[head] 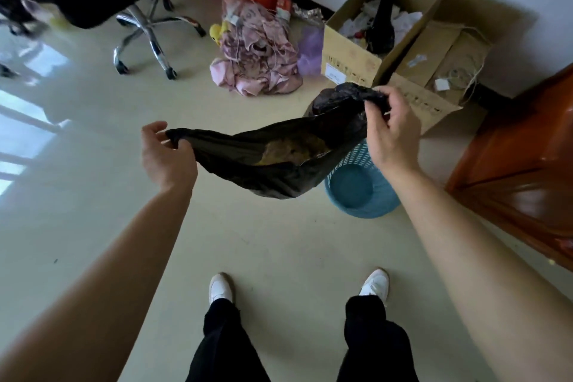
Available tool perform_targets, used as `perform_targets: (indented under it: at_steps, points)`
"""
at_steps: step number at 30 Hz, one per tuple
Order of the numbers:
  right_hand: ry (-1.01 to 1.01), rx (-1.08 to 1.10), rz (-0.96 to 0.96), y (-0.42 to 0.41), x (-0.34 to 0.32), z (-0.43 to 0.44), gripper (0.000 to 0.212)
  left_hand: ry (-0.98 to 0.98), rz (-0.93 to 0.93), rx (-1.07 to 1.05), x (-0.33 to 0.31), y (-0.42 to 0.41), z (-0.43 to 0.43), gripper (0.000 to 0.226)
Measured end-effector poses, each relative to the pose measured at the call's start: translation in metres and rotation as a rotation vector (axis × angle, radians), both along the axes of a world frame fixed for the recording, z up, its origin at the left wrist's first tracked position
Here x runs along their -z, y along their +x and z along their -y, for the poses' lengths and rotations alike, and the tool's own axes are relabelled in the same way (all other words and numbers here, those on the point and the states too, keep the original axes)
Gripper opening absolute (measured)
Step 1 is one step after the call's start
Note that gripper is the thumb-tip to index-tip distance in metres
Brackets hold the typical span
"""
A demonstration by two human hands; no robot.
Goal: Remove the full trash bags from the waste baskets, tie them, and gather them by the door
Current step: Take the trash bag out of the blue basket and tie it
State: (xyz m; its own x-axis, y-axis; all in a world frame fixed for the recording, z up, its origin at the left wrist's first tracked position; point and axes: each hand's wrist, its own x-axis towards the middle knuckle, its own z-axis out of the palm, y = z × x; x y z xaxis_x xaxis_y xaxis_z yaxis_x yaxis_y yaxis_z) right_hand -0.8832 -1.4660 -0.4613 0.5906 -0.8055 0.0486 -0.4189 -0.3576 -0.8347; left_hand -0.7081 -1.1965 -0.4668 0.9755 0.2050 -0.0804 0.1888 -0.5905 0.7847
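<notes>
Holding the black trash bag (263, 164) up off the floor (279, 242), I see it stretched between both hands. My left hand (167, 155) has its grip clamped on the bag's left edge, pinching the plastic. My right hand (392, 133) has its grip clamped on the bunched right edge. The bag's mouth gapes and brown rubbish shows inside. The blue waste basket (356, 186) sits on the floor under the bag's right end, near the wooden door (521, 164).
</notes>
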Motion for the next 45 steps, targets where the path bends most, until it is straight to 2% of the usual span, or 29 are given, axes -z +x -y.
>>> perform_targets:
  at_steps: [3, 8, 12, 15, 21, 27, 30, 33, 36, 38, 41, 43, 45]
  points:
    - [0.055, 0.012, -0.102, 0.02, 0.018, -0.048, 0.029, 0.011, -0.064, 0.081, 0.021, 0.037, -0.048, 0.036]
    - [0.243, 0.22, -0.288, 0.054, 0.056, -0.124, 0.041, 0.076, -0.11, 0.294, 0.053, 0.079, -0.107, 0.024]
    - [0.27, 0.23, -0.384, 0.066, 0.083, -0.163, 0.026, 0.079, -0.134, 0.363, 0.087, 0.09, -0.127, 0.023]
    - [0.321, 0.219, -0.439, 0.064, 0.122, -0.179, 0.025, 0.042, -0.223, 0.384, 0.126, 0.091, -0.132, 0.027]
    - [0.48, 0.191, -0.489, 0.061, 0.243, -0.185, 0.017, 0.082, -0.346, 0.396, 0.238, 0.081, -0.138, 0.035]
    - [0.45, 0.119, -0.375, 0.063, 0.287, -0.19, 0.028, 0.085, -0.306, 0.369, 0.28, 0.073, -0.129, 0.033]
    - [0.444, 0.039, -0.36, 0.057, 0.288, -0.195, 0.054, 0.095, -0.281, 0.338, 0.281, 0.063, -0.132, 0.051]
    - [0.382, -0.051, -0.394, 0.046, 0.296, -0.197, 0.099, 0.111, -0.292, 0.329, 0.288, 0.048, -0.144, 0.094]
    - [0.31, -0.091, -0.422, 0.031, 0.328, -0.196, 0.126, 0.181, -0.382, 0.433, 0.311, 0.033, -0.157, 0.128]
    - [0.281, -0.088, -0.461, 0.02, 0.359, -0.194, 0.131, 0.242, -0.421, 0.537, 0.337, 0.019, -0.167, 0.137]
    - [0.223, -0.194, -0.527, 0.005, 0.412, -0.189, 0.112, 0.332, -0.433, 0.669, 0.383, 0.002, -0.176, 0.143]
    - [0.164, -0.29, -0.549, 0.001, 0.447, -0.188, 0.105, 0.367, -0.439, 0.686, 0.418, 0.0, -0.171, 0.145]
    - [0.103, -0.374, -0.57, 0.004, 0.477, -0.189, 0.111, 0.363, -0.427, 0.664, 0.446, 0.007, -0.158, 0.144]
